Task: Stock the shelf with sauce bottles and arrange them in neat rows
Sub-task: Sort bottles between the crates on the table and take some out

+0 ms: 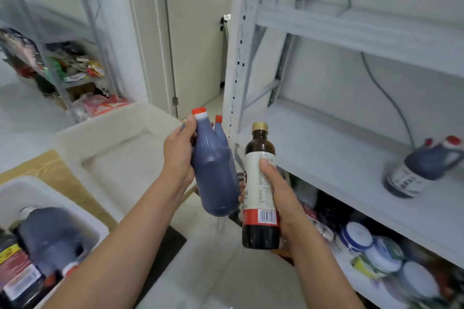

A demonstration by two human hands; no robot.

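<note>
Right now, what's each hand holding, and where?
Left hand grips the dark red-capped plastic jug by its upper half; right hand, the brown gold-capped bottle around its label.

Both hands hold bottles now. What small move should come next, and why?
Likely move the right hand forward and stand its brown bottle upright on the shelf board, beside the dark jug standing there. The left hand holds a dark bottle too; both are in the air at the shelf front, and the board has bare room for a row.
</note>
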